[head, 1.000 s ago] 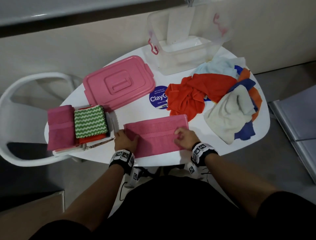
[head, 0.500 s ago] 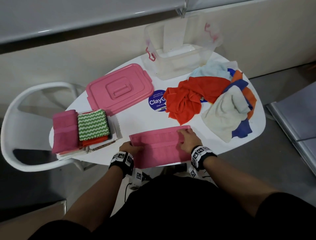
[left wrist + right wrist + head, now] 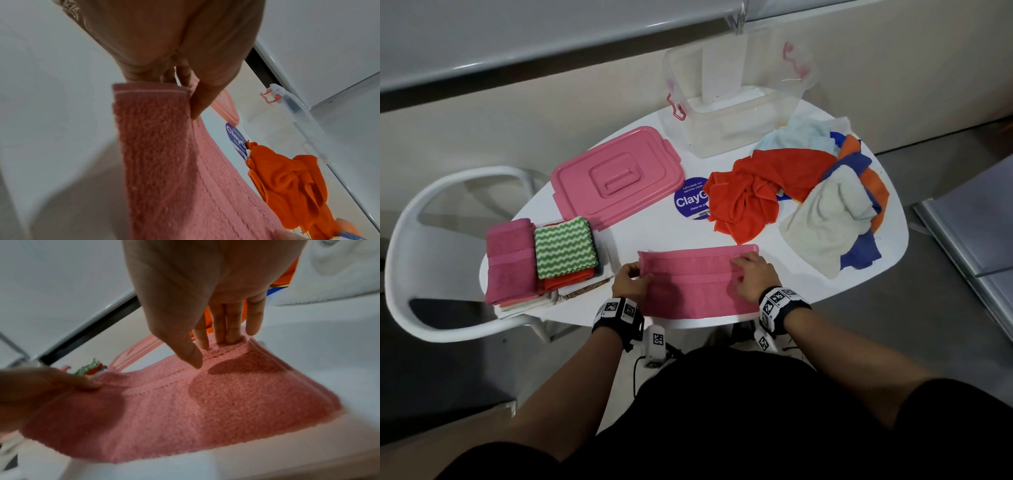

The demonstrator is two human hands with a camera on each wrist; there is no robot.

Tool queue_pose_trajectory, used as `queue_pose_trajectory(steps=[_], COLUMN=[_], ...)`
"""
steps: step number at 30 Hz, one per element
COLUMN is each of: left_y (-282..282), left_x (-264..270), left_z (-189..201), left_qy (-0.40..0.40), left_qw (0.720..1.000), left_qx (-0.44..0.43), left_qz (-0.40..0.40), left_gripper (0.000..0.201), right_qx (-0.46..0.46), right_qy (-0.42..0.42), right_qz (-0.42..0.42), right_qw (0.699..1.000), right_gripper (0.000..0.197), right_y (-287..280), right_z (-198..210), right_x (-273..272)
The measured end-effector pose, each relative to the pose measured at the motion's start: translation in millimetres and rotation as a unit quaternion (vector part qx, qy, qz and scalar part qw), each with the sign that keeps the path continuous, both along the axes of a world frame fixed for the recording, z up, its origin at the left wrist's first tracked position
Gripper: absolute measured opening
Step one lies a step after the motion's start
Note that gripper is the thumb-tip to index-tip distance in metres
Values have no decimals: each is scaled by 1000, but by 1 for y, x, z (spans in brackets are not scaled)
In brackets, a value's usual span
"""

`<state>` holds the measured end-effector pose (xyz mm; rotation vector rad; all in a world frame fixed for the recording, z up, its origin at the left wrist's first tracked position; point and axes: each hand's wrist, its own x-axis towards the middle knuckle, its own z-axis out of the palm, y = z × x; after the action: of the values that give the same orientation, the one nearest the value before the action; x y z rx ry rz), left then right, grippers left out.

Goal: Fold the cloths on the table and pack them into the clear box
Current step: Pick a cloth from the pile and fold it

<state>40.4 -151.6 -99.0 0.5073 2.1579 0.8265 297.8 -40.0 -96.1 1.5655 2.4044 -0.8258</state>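
Lying folded into a long strip at the near edge of the white table (image 3: 825,291), the pink towel (image 3: 698,284) is held at both ends. Its left short end is pinched by the left hand (image 3: 628,282), thumb on top and curled fingers tucked under the hem (the left wrist view shows this closely). The right hand (image 3: 751,274) is laid on the towel's right end with fingers nearly straight, the fingertips (image 3: 232,337) being pressed down onto the cloth near its far corner; nothing is gripped by it.

The clear box (image 3: 736,113) is stood at the far edge of the table, its pink latches raised, and no cloth can be made out inside it. Its pink lid (image 3: 616,174) is set flat to the left of it, beside a round blue sticker (image 3: 690,198). To the right, unfolded cloths are heaped: an orange cloth (image 3: 756,192), a cream towel (image 3: 825,219), a pale blue cloth (image 3: 798,133) and a dark blue cloth (image 3: 861,253) partly buried beneath. At the table's left end a stack of folded cloths is seen, a folded pink towel (image 3: 510,260) beside a green zigzag cloth (image 3: 565,246). A white chair (image 3: 424,246) is placed left of the table.
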Motion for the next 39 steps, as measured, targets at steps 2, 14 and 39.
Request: queue_pose_trajectory(steps=[2, 14, 39], left_y=[2, 24, 73], left_x=[6, 74, 51], left_z=[5, 16, -16], left_qy=[37, -4, 176], left_qw=[999, 973, 856], left_qx=[14, 97, -49], left_qz=[-27, -208, -484], left_gripper=[25, 36, 26], right_qx=[-16, -318, -114], right_qy=[80, 215, -12], right_qz=[-69, -216, -65], right_qw=[994, 898, 991], right_gripper=[46, 41, 28], right_y=[-1, 5, -2], right_z=[-2, 10, -2], right_x=[-1, -16, -12])
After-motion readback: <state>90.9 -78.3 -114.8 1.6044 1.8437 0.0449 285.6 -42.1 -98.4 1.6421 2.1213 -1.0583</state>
